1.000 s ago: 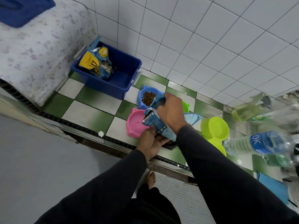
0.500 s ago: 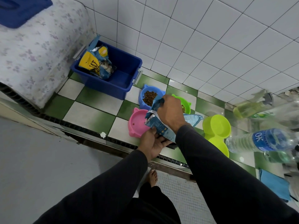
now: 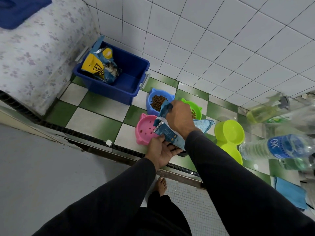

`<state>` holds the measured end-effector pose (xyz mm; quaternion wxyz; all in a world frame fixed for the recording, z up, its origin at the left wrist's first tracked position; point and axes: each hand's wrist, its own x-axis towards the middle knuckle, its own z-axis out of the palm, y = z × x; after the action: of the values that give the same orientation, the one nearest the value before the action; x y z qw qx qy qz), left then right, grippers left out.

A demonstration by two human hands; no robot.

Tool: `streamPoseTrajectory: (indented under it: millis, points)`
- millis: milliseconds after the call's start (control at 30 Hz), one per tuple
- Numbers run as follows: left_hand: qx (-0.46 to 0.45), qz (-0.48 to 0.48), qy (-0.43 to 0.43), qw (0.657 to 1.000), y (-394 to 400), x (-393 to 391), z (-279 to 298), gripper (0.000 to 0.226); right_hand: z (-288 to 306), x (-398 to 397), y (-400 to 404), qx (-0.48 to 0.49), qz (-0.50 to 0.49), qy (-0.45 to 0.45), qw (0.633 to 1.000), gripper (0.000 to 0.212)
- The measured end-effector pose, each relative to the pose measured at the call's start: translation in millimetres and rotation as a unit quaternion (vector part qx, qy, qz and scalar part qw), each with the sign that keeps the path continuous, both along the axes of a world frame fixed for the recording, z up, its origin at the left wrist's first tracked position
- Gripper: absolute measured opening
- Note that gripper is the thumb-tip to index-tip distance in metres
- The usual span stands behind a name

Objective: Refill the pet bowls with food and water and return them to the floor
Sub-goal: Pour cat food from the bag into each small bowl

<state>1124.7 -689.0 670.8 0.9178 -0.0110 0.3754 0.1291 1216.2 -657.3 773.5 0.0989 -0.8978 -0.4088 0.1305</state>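
Note:
My right hand [image 3: 179, 116] grips the top of a small blue food pouch [image 3: 168, 133] tilted over the pink cat-shaped bowl [image 3: 144, 129], which holds a few kibble pieces. My left hand [image 3: 162, 150] holds the pouch from underneath. The blue bowl [image 3: 157, 102] behind is full of kibble. A green bowl [image 3: 196, 111] with some kibble is partly hidden by my right hand. A lime double bowl [image 3: 229, 132] stands dry to the right. A clear water bottle [image 3: 276, 146] lies at the right edge.
A blue bin [image 3: 129, 79] with a yellow-and-blue food bag [image 3: 100, 67] stands against the tiled wall. A cloth-covered block [image 3: 34, 48] fills the upper left. A spray bottle [image 3: 265, 111] and blue cloth [image 3: 288, 193] sit at right. My bare foot [image 3: 161, 184] is below the step.
The pouch has tilted further over the pink bowl, and a few kibble pieces now lie in it. The green bowl has come into view behind my right hand.

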Motion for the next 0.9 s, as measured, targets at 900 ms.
streamPoseTrajectory:
  millis: [900]
  points:
    - [0.006,-0.036,0.023,0.999,-3.1,2.8,1.6,0.029,-3.2,6.4,-2.8,0.002,-0.024,0.022,0.999,0.022]
